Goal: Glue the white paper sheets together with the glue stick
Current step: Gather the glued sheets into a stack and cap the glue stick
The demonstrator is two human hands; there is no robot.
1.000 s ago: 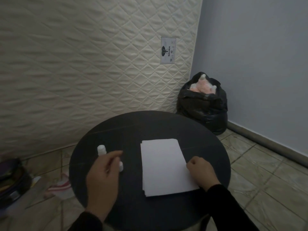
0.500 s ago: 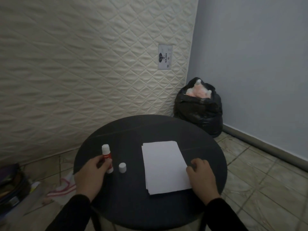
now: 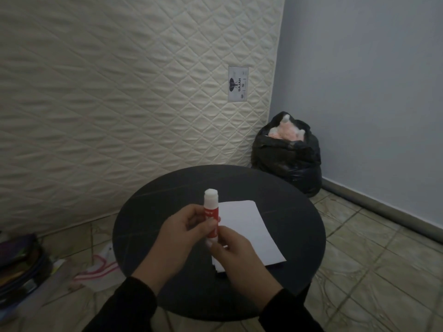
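Note:
A red and white glue stick (image 3: 211, 213) is held upright above the round black table (image 3: 294, 209), its cap off and white glue showing at the top. My left hand (image 3: 178, 238) grips its red body. My right hand (image 3: 236, 257) pinches its bottom end. A stack of white paper sheets (image 3: 249, 230) lies on the table behind and to the right of my hands, partly hidden by them. The small white cap is hidden from view.
A quilted cream mattress (image 3: 119, 92) leans against the wall behind the table. A full black rubbish bag (image 3: 287, 159) sits in the corner at the right. Bags and clutter (image 3: 21, 262) lie on the tiled floor at the left.
My left hand lifted the glue stick off the table and brought it to the middle. My right hand left the paper and took hold of the stick's bottom end.

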